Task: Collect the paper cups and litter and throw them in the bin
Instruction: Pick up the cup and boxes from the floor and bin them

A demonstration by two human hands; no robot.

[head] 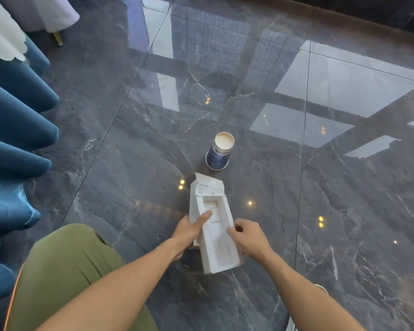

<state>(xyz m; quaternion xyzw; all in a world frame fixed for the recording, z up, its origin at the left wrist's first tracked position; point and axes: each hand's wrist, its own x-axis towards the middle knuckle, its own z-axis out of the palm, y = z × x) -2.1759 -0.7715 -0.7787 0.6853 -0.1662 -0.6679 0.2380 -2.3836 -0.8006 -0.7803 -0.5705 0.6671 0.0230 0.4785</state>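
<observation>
While both hands' fingers (202,218) clasp it, white box (219,247) between left hand (187,232) and right hand (250,237).

There was only one view, from the camera on my head, so nothing was shared with a second one. It looked forward and steeply down at the dark marble floor (296,211), wide enough that the tile seams bent toward the frame's edges. It sat close over my own body: my forearms ran up from the bottom edge, and my bent knee in green cloth (65,271) filled the lower left corner. My left grip (189,231) and right grip (250,237) lay just below the middle, on the white box (215,244). The paper cup (219,151) stood on the floor just beyond. Blue drapery (14,139) lined the left edge, and the far wall's base crossed the top right corner.
</observation>
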